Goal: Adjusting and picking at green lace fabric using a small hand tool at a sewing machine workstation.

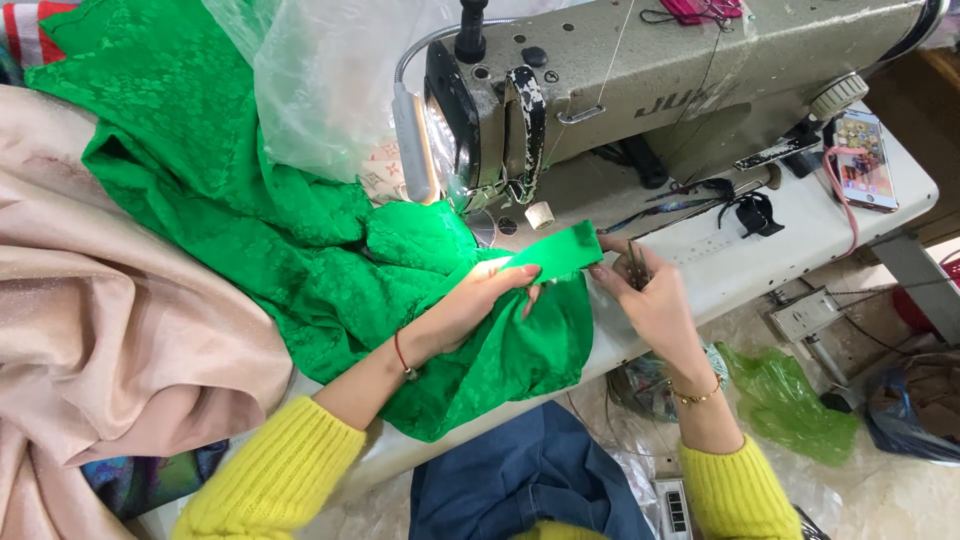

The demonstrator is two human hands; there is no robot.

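Pinkish-beige satin cloth point(90, 330) spills in heavy folds over the far left of the white sewing table point(800, 245), covering that edge completely. Just beside it, and partly lapping over it, lies a big heap of green patterned fabric point(250, 200) that runs from the upper left corner down to the table's near edge, where one flap hangs over toward the person's blue-denim lap point(530, 480). A crumpled clear plastic bag point(320, 80) rests on the green heap behind, touching the head of the grey-green sewing machine point(640, 90). The left hand point(475, 300), in a yellow knitted sleeve with a red cord at the wrist, has its fingers closed on the lower end of a narrow green fabric strip point(550, 255), held flat and slanting upward to the right, just in front of the needle area. The right hand point(650, 295) meets the strip's upper end, fingertips pinched on its corner, with a pair of small thread snips point(636, 265) tucked upright in the same hand. Right of the hands the tabletop is bare along its front edge, with room to move. Further back sit black clips and tools point(750, 210), and a phone point(865, 160) with a pink cable lies near the right edge. A green plastic bag point(790, 395) lies on the floor below.
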